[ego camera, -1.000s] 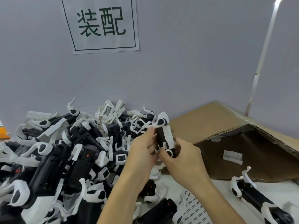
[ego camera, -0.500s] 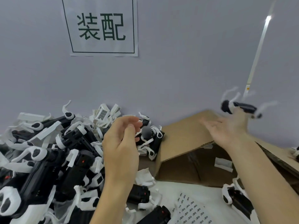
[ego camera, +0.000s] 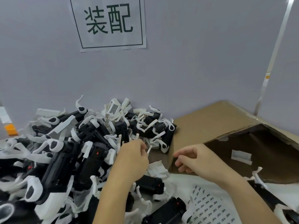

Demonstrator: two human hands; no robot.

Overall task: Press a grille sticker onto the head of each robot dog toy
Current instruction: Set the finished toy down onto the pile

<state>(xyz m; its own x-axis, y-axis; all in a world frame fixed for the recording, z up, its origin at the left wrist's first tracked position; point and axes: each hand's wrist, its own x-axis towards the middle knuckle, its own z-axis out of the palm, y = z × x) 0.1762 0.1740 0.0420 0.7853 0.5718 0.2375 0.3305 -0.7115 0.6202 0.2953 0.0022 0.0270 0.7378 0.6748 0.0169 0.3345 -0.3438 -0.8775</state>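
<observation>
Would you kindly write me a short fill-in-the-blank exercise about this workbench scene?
1. The pile of robot dog toys lies on the person's ____ side.
2. The sticker sheet lies on the table beneath the ____ hand's forearm.
3. The cardboard box lies on its side, with its opening towards the ____.
4. The paper sign hangs on the ____.

Missing words: left; right; person; wall

wall sign (ego camera: 110, 23) reads "装配"

Your left hand (ego camera: 131, 156) hangs with fingers curled, knuckles up. Your right hand (ego camera: 196, 160) hovers beside it, fingers loosely bent.
</observation>
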